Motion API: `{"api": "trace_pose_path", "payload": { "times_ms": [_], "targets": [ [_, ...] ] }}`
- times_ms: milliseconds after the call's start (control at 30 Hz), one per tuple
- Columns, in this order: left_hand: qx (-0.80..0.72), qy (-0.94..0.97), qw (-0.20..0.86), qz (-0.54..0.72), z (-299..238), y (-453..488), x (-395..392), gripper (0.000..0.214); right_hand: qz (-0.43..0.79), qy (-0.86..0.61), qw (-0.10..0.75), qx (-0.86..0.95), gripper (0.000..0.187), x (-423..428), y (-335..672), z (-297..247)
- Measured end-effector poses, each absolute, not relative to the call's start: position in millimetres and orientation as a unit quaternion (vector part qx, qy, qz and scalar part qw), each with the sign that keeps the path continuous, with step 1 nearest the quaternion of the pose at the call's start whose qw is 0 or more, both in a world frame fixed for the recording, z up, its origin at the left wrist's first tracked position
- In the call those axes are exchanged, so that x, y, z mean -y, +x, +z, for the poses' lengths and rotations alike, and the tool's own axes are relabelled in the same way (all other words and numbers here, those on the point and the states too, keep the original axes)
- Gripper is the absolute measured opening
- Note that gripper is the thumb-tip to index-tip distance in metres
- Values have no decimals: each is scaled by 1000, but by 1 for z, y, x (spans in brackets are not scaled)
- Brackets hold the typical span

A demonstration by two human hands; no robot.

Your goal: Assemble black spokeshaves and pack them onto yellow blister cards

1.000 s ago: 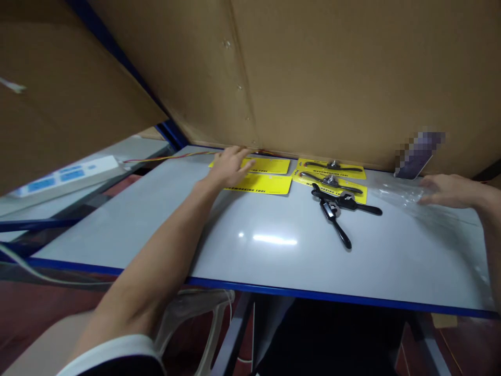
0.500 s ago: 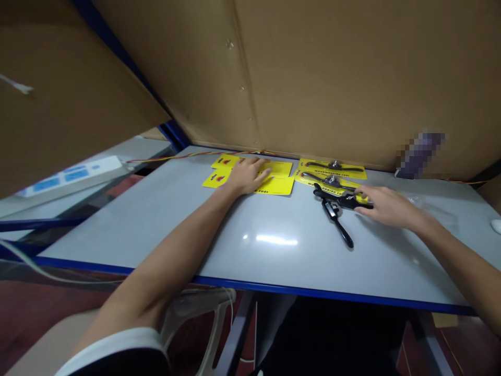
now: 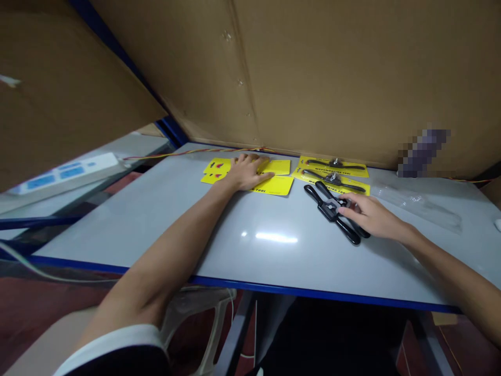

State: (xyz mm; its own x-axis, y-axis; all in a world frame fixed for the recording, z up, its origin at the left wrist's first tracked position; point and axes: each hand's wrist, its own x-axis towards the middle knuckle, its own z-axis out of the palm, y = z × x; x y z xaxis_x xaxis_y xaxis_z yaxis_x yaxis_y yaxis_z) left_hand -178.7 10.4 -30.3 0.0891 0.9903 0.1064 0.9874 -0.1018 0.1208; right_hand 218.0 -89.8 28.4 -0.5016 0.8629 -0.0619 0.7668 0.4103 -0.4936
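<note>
My left hand [image 3: 246,171] lies flat with its fingers spread over two yellow cardboard cards, the rear card [image 3: 281,166] and the front card [image 3: 279,185]. My right hand [image 3: 370,213] pinches the middle of a black spokeshave [image 3: 323,189], whose centre is partly behind the fingers. Right beside it, almost parallel, a second black spokeshave [image 3: 347,231] rests on the table; the thumb comes close to its metal blade part. Behind them are two more spokeshaves on yellow cards, a rear carded spokeshave [image 3: 352,166] and a front carded spokeshave [image 3: 354,186].
Clear plastic packaging [image 3: 438,213] lies on the grey table [image 3: 164,219] to the right. A cardboard wall [image 3: 332,78] rises behind, with a blurred-out purple item [image 3: 422,154] against it. A white power strip [image 3: 70,172] sits on another surface at left.
The right hand has shifted left and turned its spokeshave, so the two loose ones now lie side by side instead of splayed apart. My left hand stays on the cards.
</note>
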Motion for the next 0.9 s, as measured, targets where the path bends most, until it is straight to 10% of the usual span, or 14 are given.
{"api": "trace_pose_path", "payload": {
  "times_ms": [533, 900],
  "targets": [
    [-672, 728, -12, 132, -32, -181, -14, 62, 47, -399, 16, 916, 65, 76, 215, 17],
    [-625, 767, -7, 146, -24, -167, -6, 55, 62, -528, 158, 832, 52, 7, 222, 33]
  ]
}}
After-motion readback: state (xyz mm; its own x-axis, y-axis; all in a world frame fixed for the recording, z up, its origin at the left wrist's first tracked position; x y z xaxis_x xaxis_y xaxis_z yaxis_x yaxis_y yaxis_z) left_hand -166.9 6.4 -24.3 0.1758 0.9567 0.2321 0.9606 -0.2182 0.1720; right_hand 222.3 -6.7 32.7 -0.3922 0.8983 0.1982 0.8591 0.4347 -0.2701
